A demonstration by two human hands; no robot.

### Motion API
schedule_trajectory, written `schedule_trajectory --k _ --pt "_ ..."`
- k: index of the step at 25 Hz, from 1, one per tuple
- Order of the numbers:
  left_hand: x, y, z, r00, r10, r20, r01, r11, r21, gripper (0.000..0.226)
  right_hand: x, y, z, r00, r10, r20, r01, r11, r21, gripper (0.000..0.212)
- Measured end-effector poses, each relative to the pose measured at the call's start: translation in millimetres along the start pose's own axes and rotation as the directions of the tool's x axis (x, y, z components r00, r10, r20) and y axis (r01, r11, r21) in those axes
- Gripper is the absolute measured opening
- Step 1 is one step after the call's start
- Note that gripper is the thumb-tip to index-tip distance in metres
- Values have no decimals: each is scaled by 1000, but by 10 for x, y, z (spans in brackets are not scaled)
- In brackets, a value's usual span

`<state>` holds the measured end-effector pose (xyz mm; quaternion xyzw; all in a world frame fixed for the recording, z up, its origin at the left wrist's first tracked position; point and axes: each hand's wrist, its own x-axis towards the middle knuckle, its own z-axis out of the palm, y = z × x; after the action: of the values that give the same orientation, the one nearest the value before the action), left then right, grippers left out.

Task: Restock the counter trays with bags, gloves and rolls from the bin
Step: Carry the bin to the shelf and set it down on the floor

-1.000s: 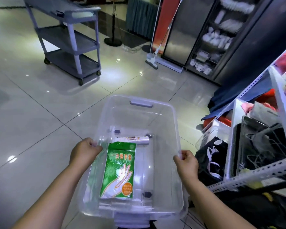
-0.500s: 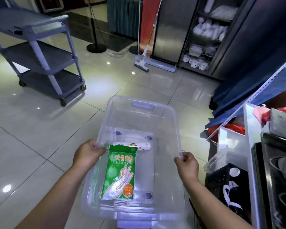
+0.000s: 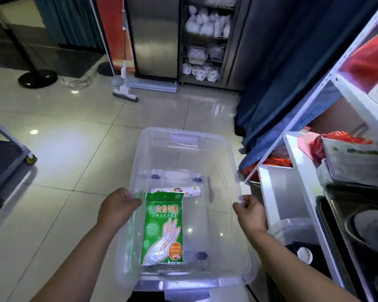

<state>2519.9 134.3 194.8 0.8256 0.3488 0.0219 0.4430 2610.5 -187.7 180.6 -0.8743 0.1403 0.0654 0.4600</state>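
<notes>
I carry a clear plastic bin (image 3: 183, 136) in front of me, above the tiled floor. My left hand (image 3: 116, 207) grips its left rim and my right hand (image 3: 250, 212) grips its right rim. Inside, a green pack of disposable gloves (image 3: 163, 229) lies flat on the bottom. A white roll (image 3: 177, 191) lies crosswise just beyond the pack's far end. The rest of the bin's bottom is bare.
A white metal shelf rack (image 3: 314, 162) with trays, red bags and a stack of packs stands close on my right. A blue curtain (image 3: 268, 88) hangs ahead right. A grey trolley (image 3: 0, 153) is at the left. A mop (image 3: 123, 88) and a steel cabinet (image 3: 155, 38) stand ahead.
The view has swung right and forward: the trolley slid to the left edge, and the cabinet and shelf rack came closer. Both hands keep their hold on the bin.
</notes>
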Motion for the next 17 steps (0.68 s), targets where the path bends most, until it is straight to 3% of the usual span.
schedule_trajectory --k 9,17 --pt "2138 1146 819 921 143 362 -236 944 229 29 1345 -272 222 935 264 -236 -261 964 44 19" --pt "3041 1579 2168 849 109 518 -347 854 389 26 2566 403 304 885 456 -100 -458 889 -1 14"
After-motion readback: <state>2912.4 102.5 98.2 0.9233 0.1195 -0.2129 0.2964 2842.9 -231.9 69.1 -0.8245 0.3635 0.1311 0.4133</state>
